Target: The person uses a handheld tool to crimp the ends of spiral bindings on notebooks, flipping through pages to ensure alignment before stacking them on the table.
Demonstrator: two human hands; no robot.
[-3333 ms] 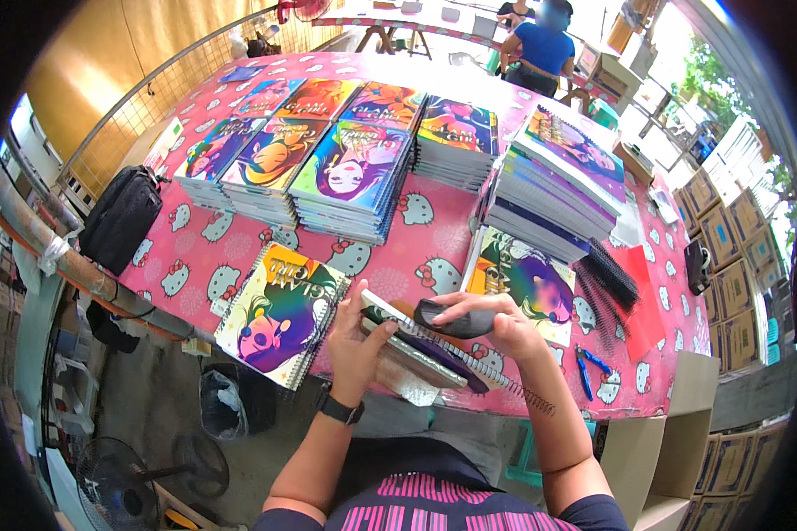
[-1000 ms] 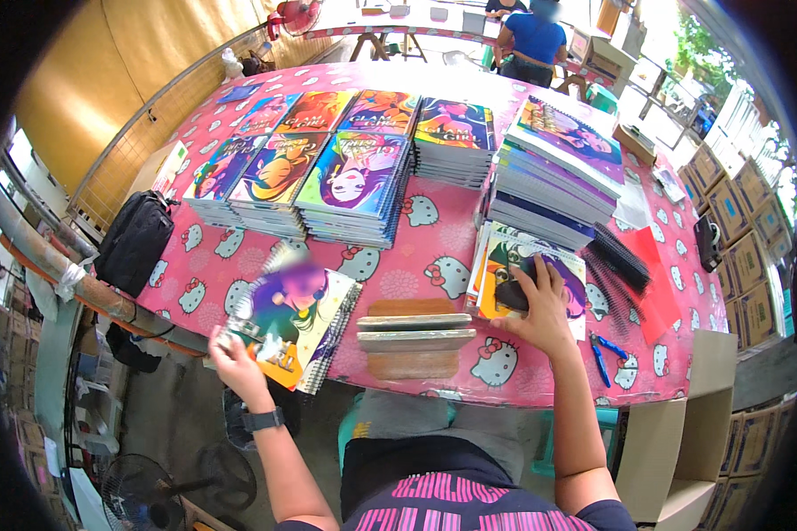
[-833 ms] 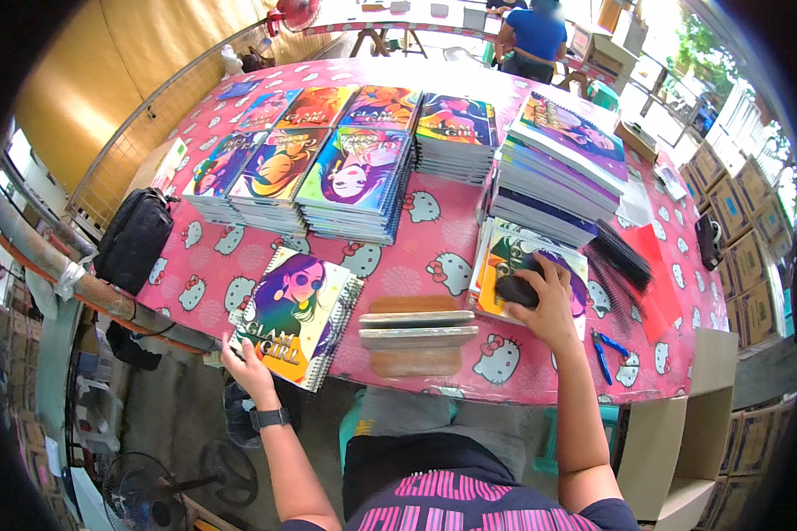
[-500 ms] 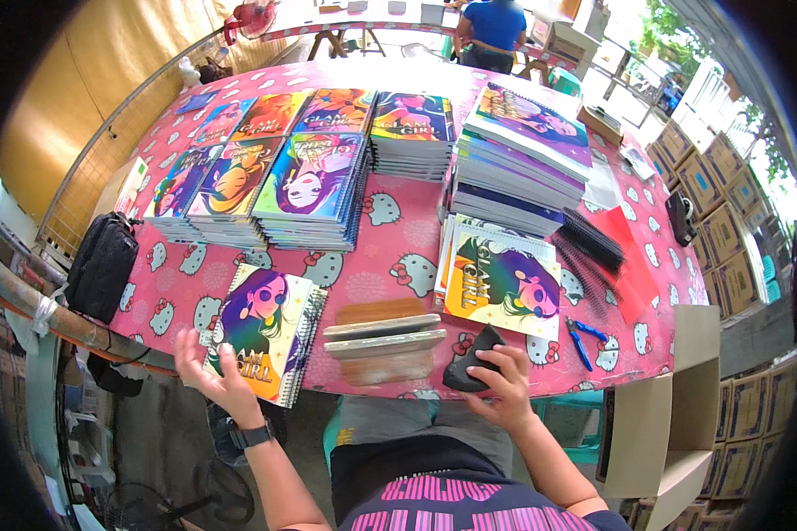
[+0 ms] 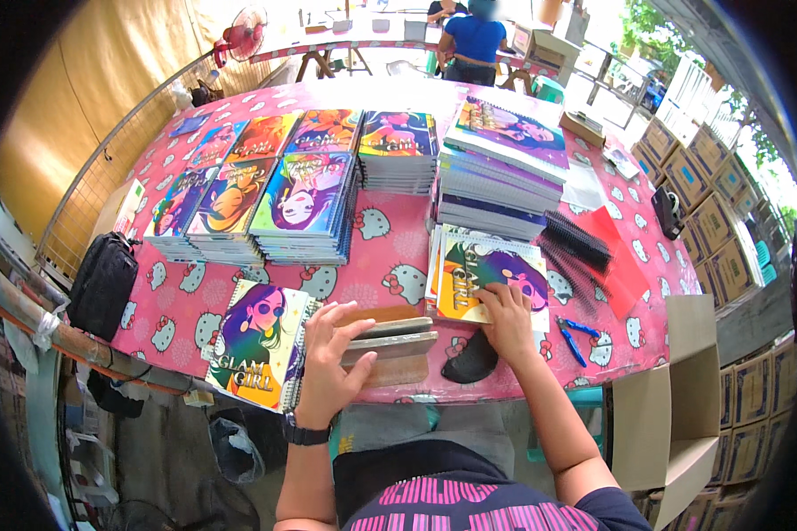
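My left hand (image 5: 332,361) is open, its fingers stretched over the left end of a slotted wooden stand (image 5: 397,370). Left of that hand lies a spiral-bound notebook (image 5: 255,341) with a colourful illustrated cover. My right hand (image 5: 507,323) has its fingers bent over the near edge of another illustrated notebook (image 5: 460,288), the top one of a small pile; its thumb is partly hidden. Just below the right hand, a black curved pad-like piece (image 5: 471,358) rests on the tablecloth, out of my grasp. Blue-handled pliers (image 5: 576,341) lie to the right.
Several stacks of notebooks (image 5: 301,203) stand at the left, and a tall stack (image 5: 500,177) stands behind the pile. Black spiral coils (image 5: 576,241) lie on a red sheet (image 5: 624,265). A black bag (image 5: 104,285) sits at the left edge; an open carton (image 5: 642,416) stands at the right.
My right hand has let go of the black piece and moved up onto the notebook pile. My left hand has moved right, from the left notebook to the wooden stand.
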